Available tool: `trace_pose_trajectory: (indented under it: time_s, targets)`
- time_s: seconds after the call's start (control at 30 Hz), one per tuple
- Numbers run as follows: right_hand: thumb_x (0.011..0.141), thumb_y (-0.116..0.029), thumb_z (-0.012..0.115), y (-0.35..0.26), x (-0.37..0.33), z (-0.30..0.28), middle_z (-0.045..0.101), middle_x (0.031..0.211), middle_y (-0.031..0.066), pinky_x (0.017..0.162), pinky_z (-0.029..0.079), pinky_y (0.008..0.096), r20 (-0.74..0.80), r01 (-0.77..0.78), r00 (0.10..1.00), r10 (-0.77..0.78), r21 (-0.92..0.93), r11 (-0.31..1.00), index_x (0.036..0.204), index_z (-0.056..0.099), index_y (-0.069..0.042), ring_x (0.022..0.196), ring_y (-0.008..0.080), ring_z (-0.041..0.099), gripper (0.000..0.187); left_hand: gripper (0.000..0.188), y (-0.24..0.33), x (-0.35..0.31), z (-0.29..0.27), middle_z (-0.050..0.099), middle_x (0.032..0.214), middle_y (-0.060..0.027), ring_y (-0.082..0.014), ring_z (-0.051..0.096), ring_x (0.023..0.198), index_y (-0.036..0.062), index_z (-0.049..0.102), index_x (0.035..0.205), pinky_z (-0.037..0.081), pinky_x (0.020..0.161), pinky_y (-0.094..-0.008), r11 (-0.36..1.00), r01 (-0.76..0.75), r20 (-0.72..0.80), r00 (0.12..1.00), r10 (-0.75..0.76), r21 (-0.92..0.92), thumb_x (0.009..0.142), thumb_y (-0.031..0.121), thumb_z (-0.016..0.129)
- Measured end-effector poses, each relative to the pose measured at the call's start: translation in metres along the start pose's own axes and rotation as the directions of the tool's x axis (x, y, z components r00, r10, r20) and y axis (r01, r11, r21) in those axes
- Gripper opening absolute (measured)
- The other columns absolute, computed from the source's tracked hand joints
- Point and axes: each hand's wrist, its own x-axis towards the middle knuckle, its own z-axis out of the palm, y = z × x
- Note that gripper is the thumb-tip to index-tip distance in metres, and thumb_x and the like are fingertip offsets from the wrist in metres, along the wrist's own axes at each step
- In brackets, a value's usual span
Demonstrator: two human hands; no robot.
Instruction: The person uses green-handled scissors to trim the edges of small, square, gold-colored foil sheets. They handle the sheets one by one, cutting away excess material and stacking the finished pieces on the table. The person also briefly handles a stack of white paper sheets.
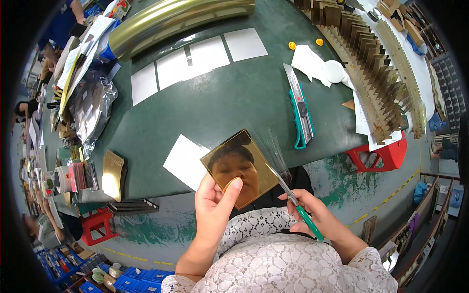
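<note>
My left hand point(215, 205) pinches a square, gold, mirror-like plate point(261, 183) at its lower left edge, with the thumb on the front. The plate is tilted up over the table's near edge and reflects its surroundings. In my right hand point(312, 210) is a slim metal tool with a green handle point(308, 222). Its narrow tip points up and left, at or very near the plate's right edge; whether they touch I cannot tell. Clear thin strips point(277, 154) lie just beyond that edge. A white sheet point(185, 158) lies left of the plate, partly behind my left hand.
On the green table point(215, 102) are a teal utility knife point(300, 112), a row of white sheets point(210, 51) and a gold film roll point(181, 22). Gold plates point(113, 173) sit at the left. A slotted rack point(366, 58) stands at the right, above a red stool point(381, 156).
</note>
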Motion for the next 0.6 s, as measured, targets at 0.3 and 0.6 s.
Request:
trace_pose_trajectory:
  time_s: [0.3, 0.6]
  targets:
    - [0.076, -0.015, 0.080, -0.002, 0.000, 0.000, 0.045, 0.078, -0.0021, 0.067, 0.039, 0.0203, 0.007, -0.075, 0.997, 0.074, 0.059, 0.995, 0.125, 0.049, -0.004, 0.072, 0.0058, 0.044, 0.059, 0.032, -0.004, 0.000, -0.002, 0.063, 0.111, -0.0078, -0.0091, 0.060, 0.098, -0.0024, 0.051, 0.122, 0.048, 0.084, -0.0223, 0.999, 0.033, 0.045, 0.998, -0.032, -0.009, 0.091, 0.001, 0.058]
    - [0.085, -0.012, 0.071, 0.003, 0.013, 0.006, 0.047, 0.079, -0.0033, 0.062, 0.040, 0.0190, -0.058, -0.167, 0.979, 0.193, 0.303, 0.938, 0.121, 0.050, -0.002, 0.072, 0.0042, 0.046, 0.042, 0.030, -0.023, -0.012, -0.014, 0.064, 0.110, -0.0044, -0.0069, 0.059, 0.097, -0.0005, 0.051, 0.122, 0.048, 0.082, -0.0218, 0.965, 0.263, 0.202, 0.944, -0.261, 0.016, 0.093, 0.003, 0.058]
